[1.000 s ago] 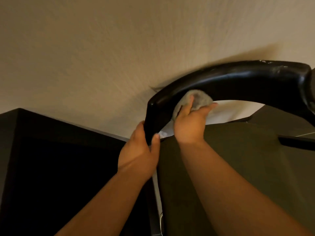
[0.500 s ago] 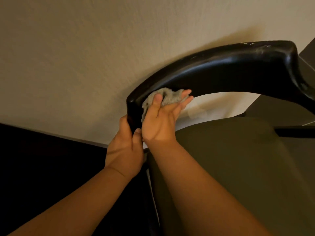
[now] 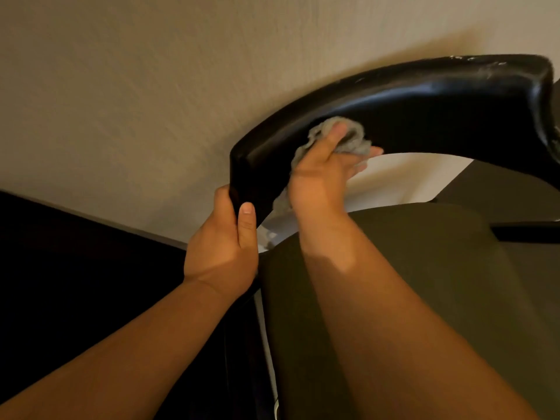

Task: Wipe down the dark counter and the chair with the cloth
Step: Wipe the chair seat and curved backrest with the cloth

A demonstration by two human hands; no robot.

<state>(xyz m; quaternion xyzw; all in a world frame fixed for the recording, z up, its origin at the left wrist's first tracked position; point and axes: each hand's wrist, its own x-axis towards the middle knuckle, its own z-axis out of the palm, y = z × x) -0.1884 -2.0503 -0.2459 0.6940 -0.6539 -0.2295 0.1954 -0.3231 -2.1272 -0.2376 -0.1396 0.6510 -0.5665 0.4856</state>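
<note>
Right grip point(image 3: 321, 180): our fingers and thumb curled on the wadded grey cloth point(image 3: 353, 137), pressed against the chair back point(image 3: 424, 110). Cloth soft, light, we judge; best held bunched. Left grip point(image 3: 224, 247): clasped round the back's left end. Dark desk point(image 3: 60, 268): lower left.

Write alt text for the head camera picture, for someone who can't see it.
A person's right hand holds a bunched grey cloth against the inner face of a curved black chair back, while the left hand grips that back's left end. An olive seat lies below, a beige wall behind.
</note>
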